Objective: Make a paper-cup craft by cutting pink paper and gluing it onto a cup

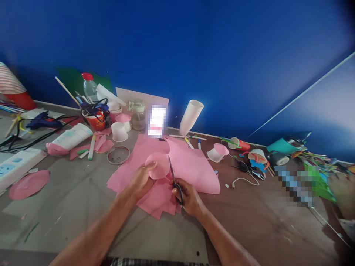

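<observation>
My left hand (142, 181) pinches the left edge of a round pink paper piece (159, 166), thumb on top. In my right hand (187, 195) are black-handled scissors (178, 190), their blades pointing up and away beside the right edge of the round piece. Whether the blades touch the paper I cannot tell. Beneath both hands lie large pink sheets (191, 162), spread over the middle of the table, with smaller overlapping pink pieces at their near edge.
Behind the sheets stand a stack of white cups (191, 116), a glass jar (138, 114) and a blurred bright screen. A power strip (16, 166) lies left. At right are a teal bottle (285, 145), cables and another person's hand (342, 188).
</observation>
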Demonstrator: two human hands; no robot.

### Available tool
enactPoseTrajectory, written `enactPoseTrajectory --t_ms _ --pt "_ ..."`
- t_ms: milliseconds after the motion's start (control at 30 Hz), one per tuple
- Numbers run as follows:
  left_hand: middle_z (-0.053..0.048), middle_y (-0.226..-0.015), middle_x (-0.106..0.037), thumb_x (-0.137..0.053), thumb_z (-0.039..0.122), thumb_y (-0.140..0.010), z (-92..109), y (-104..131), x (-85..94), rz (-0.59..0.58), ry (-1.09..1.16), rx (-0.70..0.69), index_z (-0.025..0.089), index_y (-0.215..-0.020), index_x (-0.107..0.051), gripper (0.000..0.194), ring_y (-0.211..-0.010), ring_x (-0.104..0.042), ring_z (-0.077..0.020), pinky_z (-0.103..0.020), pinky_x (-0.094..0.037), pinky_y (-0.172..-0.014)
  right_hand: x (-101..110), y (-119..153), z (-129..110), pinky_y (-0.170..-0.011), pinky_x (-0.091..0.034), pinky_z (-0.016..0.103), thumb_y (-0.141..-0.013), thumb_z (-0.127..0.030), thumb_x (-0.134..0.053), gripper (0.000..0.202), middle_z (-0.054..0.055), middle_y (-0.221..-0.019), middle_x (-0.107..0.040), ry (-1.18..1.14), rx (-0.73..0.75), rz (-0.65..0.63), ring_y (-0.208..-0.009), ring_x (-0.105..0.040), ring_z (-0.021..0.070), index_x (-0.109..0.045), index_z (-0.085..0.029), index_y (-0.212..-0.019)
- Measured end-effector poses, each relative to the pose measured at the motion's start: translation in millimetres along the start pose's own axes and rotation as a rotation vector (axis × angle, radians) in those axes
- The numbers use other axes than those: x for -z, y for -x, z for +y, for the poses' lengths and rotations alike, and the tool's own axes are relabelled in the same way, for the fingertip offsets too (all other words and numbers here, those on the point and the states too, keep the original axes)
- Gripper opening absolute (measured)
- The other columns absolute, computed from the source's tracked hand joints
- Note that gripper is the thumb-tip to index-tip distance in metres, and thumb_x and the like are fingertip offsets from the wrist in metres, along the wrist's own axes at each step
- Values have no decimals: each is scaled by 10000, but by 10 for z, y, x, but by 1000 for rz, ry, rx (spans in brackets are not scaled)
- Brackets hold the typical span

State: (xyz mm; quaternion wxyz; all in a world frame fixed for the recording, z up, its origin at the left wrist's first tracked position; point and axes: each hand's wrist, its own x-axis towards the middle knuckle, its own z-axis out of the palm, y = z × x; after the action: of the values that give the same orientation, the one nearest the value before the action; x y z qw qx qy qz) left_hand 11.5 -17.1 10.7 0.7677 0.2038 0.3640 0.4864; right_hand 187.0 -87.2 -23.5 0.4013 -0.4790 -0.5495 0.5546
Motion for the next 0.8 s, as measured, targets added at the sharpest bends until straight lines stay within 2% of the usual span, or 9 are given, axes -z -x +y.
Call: enactPoseTrajectory --t_ms 300,400,633,800 --pt "-116 -850 -751 -655 217 -807 6 -20 1 39 37 11 100 -920 -688 166 -919 -708 -271 -338 -586 -803 -11 -13 -36 -482 -325 230 -744 -727 -624 615 -59 -583 -424 0 -35 -7 -507 -406 88 -583 -163 -985" --pt "-120 -842 -751 -650 206 -808 16 -25 2 67 21 9 106 -886 -687 132 -899 -713 -262 -326 -587 -794 -7 -13 -51 -485 -333 230 -742 -732 -622 636 -62 -575 -412 21 -43 -6 -511 -400 88 -587 -149 -995" --pt "-96 -792 -745 -648 189 -807 36 -15 -15 93 -38 10 124 -831 -677 76 -916 -706 -261 -310 -568 -811 -1 -2 -124 -488 -348 234 -736 -760 -598 666 -48 -574 -463 16 -29 -43 -517 -426 98 -583 -156 -1014" --pt "-101 -819 -747 -676 205 -796 34 -27 -5 89 -62 -4 127 -849 -684 94 -856 -710 -252 -309 -585 -738 2 9 -148 -498 -351 235 -726 -761 -610 669 -36 -578 -502 -5 -26 -49 -527 -440 100 -578 -157 -1011"
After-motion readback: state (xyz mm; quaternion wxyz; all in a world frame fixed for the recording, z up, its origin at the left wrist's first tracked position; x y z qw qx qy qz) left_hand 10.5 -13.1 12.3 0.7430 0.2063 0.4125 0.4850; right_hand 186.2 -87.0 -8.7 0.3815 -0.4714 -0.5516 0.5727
